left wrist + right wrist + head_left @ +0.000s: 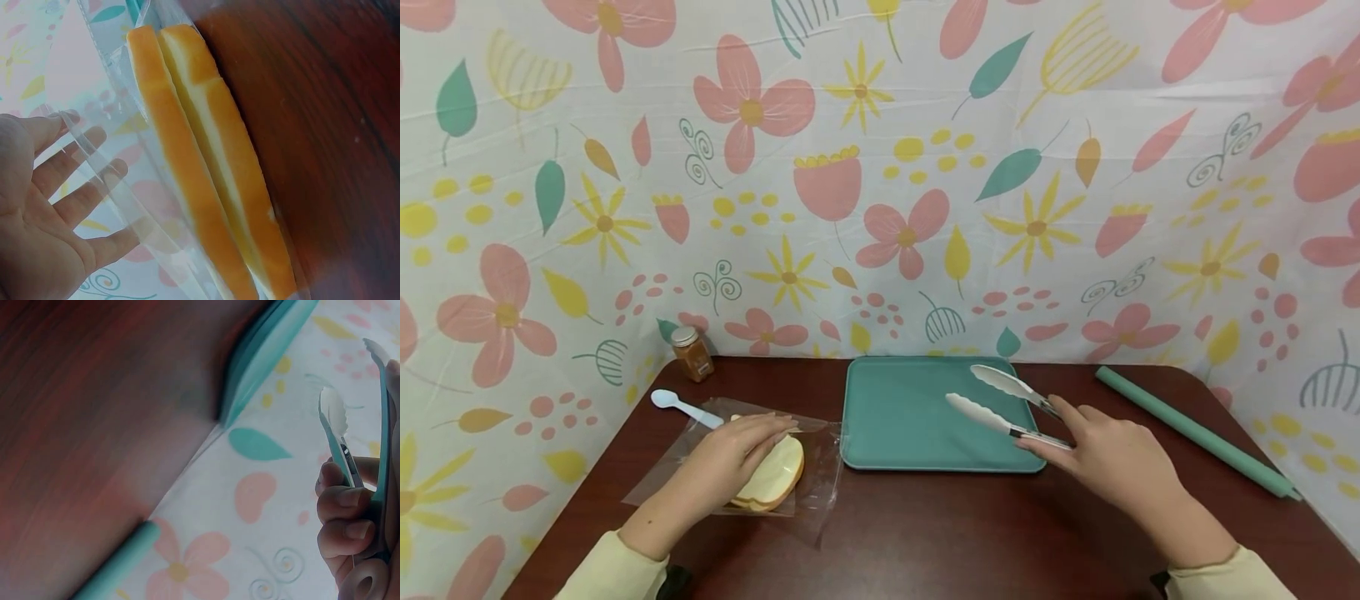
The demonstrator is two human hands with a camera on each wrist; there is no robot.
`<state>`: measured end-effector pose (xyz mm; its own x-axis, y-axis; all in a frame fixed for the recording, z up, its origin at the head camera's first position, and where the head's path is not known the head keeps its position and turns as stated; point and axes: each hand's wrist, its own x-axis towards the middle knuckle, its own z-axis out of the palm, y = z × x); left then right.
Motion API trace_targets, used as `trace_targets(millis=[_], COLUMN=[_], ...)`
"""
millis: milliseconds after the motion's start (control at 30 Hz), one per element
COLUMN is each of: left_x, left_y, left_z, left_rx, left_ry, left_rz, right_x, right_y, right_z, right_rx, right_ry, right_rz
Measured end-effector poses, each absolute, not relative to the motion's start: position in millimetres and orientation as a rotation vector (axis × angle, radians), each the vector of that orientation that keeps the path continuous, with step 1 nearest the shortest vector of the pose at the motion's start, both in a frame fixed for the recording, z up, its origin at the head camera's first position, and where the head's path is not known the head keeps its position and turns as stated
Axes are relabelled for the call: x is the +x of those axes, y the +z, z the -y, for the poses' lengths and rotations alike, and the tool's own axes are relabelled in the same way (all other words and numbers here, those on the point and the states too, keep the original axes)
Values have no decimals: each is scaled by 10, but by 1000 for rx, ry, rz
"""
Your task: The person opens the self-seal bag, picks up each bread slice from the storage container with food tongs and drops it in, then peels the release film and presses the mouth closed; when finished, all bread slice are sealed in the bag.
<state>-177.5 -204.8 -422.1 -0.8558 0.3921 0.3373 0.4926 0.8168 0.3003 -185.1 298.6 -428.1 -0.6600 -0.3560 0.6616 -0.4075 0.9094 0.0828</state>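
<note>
My left hand point(737, 450) is over two bread slices point(778, 475) that lie stacked in a clear plastic bag point(823, 479) on the table's left side. In the left wrist view its fingers point(72, 203) are spread and fairly straight, touching the bag's loose film; the slices' brown crusts stand just beyond them. My right hand point(1116, 454) grips a pair of tongs point(985, 414) by the handles. Spread apart, the tongs' white scalloped tips hang over the right part of a green tray point(887, 417), with nothing between them.
At the back left stands a small jar point(692, 354) with a metal lid. A pale spoon point(685, 408) lies beside the bag. Along the right side of the brown table point(925, 533) lies a long green roll point(1195, 433). Patterned cloth point(880, 208) hangs behind the table.
</note>
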Motion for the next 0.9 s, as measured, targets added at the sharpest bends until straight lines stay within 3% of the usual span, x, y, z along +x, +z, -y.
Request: trace_targets(millis=[900], left_x=[-1805], left_y=[-4253], left_z=[2079], left_rx=[-675], left_ry=[-550], left_rz=[2756], right_x=[-1849], right_y=[-4319], right_z=[-3753], right_rx=[5], right_ry=[241], right_rz=[2947])
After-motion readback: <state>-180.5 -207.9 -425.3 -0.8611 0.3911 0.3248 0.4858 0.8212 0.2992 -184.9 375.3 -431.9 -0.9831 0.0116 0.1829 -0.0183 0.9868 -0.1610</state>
